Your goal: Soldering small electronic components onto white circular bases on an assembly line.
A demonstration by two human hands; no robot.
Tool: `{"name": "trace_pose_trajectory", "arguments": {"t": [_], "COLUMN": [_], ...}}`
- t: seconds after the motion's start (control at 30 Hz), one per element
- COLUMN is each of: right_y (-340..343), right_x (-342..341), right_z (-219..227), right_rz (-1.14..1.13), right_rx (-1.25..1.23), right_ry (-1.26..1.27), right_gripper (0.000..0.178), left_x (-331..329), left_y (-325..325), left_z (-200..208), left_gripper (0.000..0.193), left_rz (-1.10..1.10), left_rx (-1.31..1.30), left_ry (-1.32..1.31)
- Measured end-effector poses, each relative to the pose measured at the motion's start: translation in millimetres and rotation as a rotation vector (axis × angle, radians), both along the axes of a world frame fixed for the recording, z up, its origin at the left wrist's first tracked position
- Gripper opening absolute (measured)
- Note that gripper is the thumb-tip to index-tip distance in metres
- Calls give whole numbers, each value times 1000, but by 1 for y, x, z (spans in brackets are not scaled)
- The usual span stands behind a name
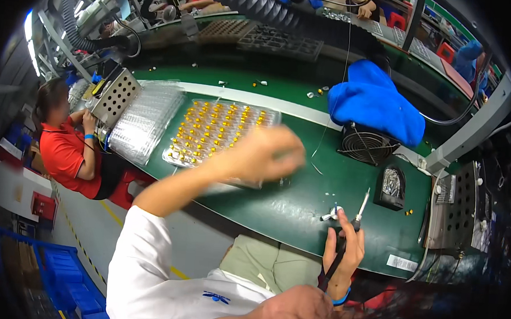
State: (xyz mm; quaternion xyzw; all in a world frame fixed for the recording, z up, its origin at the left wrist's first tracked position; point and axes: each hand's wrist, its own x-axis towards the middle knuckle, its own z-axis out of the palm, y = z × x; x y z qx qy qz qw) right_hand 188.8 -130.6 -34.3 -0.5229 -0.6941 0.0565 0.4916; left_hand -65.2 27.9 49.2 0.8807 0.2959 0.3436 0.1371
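Observation:
My right hand point(346, 251) is closed around the black handle of a soldering iron point(356, 223), whose pale tip points up and away over the green bench. Beside its fingertips lies a small white part point(335, 212) with a bit of blue on it; whether the fingers touch it I cannot tell. My left hand point(270, 154) is smeared by motion above the bench, at the near right corner of a clear plastic tray point(169, 156). Rows of small yellow-and-metal parts point(211, 128) fill that tray. Whatever the left hand may hold does not show.
Stacked clear trays point(145, 116) stand left of the filled one. Toward the right are a black fan point(367, 145) under blue cloth point(374, 102), a black box of silvery material point(391, 187) and a perforated metal case point(461, 208). A person in red point(71, 150) works at the left.

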Motion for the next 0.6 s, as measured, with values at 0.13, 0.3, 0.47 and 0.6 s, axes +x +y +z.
{"name": "trace_pose_trajectory", "arguments": {"t": [0.13, 0.3, 0.47, 0.6], "right_y": [3, 1, 1, 0], "right_x": [-5, -2, -3, -2], "right_z": [-2, -4, -3, -3], "right_rz": [30, 11, -10, -30], "right_rx": [79, 58, 36, 42], "right_ry": [37, 33, 61, 75], "right_gripper": [41, 40, 39, 37], "left_x": [-127, -209, -188, -114], "left_y": [140, 222, 222, 161], "left_z": [1, -53, -50, -8], "left_gripper": [21, 21, 19, 16], "left_rz": [518, 651, 590, 328], "left_rx": [-29, -32, -8, -134], "left_ry": [214, 618, 610, 50]}}
